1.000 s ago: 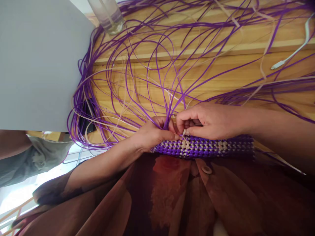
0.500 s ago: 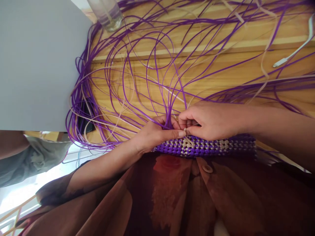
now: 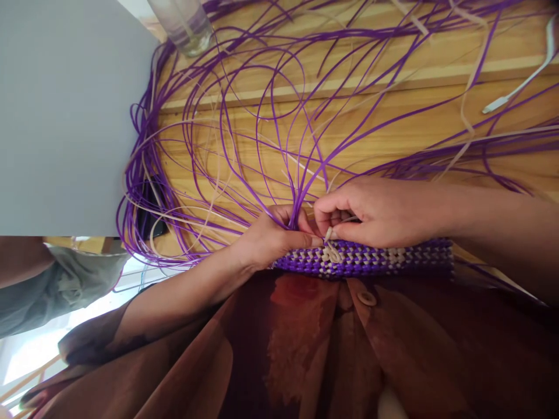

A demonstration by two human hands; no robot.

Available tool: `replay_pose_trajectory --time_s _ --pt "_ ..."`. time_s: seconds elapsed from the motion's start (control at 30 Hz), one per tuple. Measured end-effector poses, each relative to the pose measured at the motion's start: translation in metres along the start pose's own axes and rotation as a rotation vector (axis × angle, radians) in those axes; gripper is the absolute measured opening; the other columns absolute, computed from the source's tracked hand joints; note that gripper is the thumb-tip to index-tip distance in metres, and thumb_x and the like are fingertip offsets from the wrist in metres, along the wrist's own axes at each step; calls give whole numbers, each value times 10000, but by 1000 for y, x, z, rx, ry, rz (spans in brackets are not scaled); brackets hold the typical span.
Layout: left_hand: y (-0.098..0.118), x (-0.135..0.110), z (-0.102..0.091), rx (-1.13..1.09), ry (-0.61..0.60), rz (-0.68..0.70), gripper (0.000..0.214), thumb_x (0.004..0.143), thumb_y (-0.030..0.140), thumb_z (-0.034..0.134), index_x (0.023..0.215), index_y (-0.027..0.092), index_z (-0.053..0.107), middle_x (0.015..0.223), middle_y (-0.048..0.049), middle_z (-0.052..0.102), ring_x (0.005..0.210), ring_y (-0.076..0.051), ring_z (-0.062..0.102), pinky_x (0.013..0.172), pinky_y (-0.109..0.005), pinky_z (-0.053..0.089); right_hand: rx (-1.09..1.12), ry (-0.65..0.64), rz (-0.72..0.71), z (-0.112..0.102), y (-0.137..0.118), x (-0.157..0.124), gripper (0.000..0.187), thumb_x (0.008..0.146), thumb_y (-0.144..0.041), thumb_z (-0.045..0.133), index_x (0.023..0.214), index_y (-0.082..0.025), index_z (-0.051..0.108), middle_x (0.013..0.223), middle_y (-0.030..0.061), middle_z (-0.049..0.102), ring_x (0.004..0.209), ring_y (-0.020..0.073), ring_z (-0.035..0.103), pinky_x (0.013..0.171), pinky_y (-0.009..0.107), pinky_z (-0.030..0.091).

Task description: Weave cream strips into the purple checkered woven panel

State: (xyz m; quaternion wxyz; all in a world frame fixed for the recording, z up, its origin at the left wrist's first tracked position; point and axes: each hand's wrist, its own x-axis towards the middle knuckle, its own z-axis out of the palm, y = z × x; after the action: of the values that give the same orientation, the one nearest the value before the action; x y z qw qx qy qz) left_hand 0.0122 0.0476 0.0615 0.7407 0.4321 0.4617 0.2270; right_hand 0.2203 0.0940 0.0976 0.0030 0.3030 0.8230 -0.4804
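A woven purple and cream band (image 3: pixel 375 259) lies along the near edge of the wooden table (image 3: pixel 393 134), just above my brown garment. My left hand (image 3: pixel 273 235) is closed on a bunch of purple strands (image 3: pixel 301 198) where they rise from the band's left end. My right hand (image 3: pixel 371 212) pinches a cream strand (image 3: pixel 332 247) that loops into the weave right beside my left thumb. The two hands touch at the fingertips.
Long purple and cream strips (image 3: pixel 244 116) sprawl in loops over the table. A clear glass vessel (image 3: pixel 181 23) stands at the far left corner. A white cable (image 3: pixel 515 93) lies at the right. A grey panel (image 3: pixel 65 116) fills the left, with another person's arm (image 3: pixel 26 265) below it.
Both hands stay at the same spot on the band. My right fingers have worked the cream strand slightly, and the small loop under them now shows more clearly.
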Motion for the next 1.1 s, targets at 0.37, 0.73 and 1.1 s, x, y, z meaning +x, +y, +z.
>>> replay_pose_trajectory --time_s 0.37,0.73,1.1 --pt "1 -1 -3 -13 -50 -1 236 682 233 818 703 124 610 701 -13 645 620 -96 559 598 -233 419 5 -20 106 1 -3 3 73 787 -238 631 830 -211 683 718 -2 668 597 118 526 542 264 320" --pt "1 -2 5 82 81 -12 271 645 289 866 724 116 672 669 -7 654 617 -98 570 628 -243 434 -237 105 135 9 -9 2 111 736 -191 578 727 -208 688 681 -9 669 556 114 504 535 259 300" --pt "1 0 2 24 21 4 211 665 205 843 679 110 655 695 -10 693 647 -89 604 679 -235 467 -434 653 -174 43 -8 -41 66 865 -248 641 894 -200 676 988 59 696 1043 261 570 929 411 409"
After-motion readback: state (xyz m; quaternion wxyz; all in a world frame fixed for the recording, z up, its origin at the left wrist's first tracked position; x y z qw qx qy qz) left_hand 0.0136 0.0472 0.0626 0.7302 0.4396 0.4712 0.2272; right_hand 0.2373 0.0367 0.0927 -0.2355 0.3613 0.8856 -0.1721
